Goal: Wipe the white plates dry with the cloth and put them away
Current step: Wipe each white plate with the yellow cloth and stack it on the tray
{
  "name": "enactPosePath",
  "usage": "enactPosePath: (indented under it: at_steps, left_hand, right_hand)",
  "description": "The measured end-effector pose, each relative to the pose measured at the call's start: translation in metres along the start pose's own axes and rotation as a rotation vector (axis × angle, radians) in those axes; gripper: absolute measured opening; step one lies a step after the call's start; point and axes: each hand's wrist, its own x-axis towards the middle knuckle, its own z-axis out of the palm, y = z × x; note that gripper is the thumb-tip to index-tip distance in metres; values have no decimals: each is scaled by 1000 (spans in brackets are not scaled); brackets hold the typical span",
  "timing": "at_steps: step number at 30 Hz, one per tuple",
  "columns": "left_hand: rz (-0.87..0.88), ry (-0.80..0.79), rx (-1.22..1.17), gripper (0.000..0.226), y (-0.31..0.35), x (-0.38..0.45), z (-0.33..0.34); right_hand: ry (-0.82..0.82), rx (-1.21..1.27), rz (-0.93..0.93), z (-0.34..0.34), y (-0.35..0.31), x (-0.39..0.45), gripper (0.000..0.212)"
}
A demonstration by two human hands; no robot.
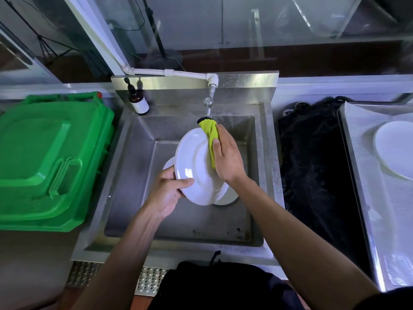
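Taking the sink [138,139] as the landmark: left of it stands a green bin [49,157], and on its back ledge at the left a brown bottle [139,102].

Over the basin, the left hand [169,191] pinches the near-left rim of a white plate [196,166], thumb on the upper face and fingers curled beneath. The plate is tilted, held above the basin and not resting on it. Under it more plates [225,198] lie in the basin; how many I cannot tell. The right hand [225,157] presses a yellow-green cloth [211,139] against the plate's right rim, fingers close together and bent over the cloth. The tap [209,106] hangs just behind the cloth.

Right of the sink lies a black mat [312,166], then a tray [357,175] bearing another plate [395,148].

Risk: the plate hangs on one rim pinch alone. A hard sideways wipe could likely twist it loose onto the plates below, chipping both.

The plate is glossy, plain white, with a broad rim and shallow well.
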Motion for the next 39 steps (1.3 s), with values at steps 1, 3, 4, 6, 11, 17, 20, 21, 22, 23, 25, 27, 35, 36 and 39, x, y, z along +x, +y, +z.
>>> enactPosePath:
  at_steps: [1,3,4,6,11,17,20,21,22,23,25,27,35,36,39]
  left_hand:
    - [0,12,-7,50,-1,-1,1]
    - [3,25,-36,52,0,-1,3]
    - [9,25,-57,53,1,-1,4]
    - [28,23,-94,47,3,1,6]
    - [60,25,-210,37,6,5,17]
    - [76,56,-421,39,12,16,33]
    - [67,61,-465,36,13,22,34]
    - [63,55,-480,36,14,24,33]
    - [58,49,-500,35,14,25,31]
    - [53,45,-526,34,15,26,29]
    - [42,45,-567,31,14,28,23]
    - [45,36,-576,30,12,29,17]
    - [64,-51,-595,36,15,28,-11]
    - [56,-57,-601,37,17,29,-15]
    - [43,-104,-572,42,24,33,-30]
  right_hand:
    - [9,19,32,-1,2,-2,47]
    - [25,43,102,-2,5,-9,48]
    - [32,52,130,-3,7,-12,49]
    - [66,80,163,-2,10,-20,50]
    - [158,144,202,5,9,-33,52]
    - [194,92,175,21,-3,-51,54]
    - [238,-53,79,32,-13,-62,54]
    - [245,-106,46,35,-16,-65,55]
    - [244,-151,15,38,-17,-68,55]
    - [236,-188,-15,40,-17,-70,56]
    - [220,-237,-56,43,-17,-73,58]
    - [219,-240,-71,44,-16,-74,60]
    - [272,-93,58,48,-27,-63,58]
    - [278,-69,85,46,-30,-60,59]
    - [279,-34,146,42,-35,-52,60]
